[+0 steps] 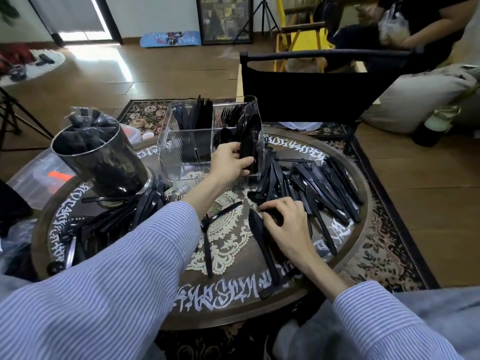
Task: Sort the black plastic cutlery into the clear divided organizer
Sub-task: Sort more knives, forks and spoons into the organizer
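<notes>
The clear divided organizer (179,152) stands at the back of the round table, with black knives in its far left compartment and forks and spoons at its right side. My left hand (230,161) grips a bundle of black spoons (248,137), bowls up, at the organizer's front right corner. My right hand (284,220) rests on the table with fingers curled round a black piece at the edge of a big pile of black knives (322,183). A single knife (262,242) lies just left of that hand.
A dark round container (104,157) full of black cutlery stands at the left, with more loose pieces (117,219) below it. Two loose pieces (207,229) lie mid-table. A black chair (311,92) stands behind the table. Another person sits at the top right.
</notes>
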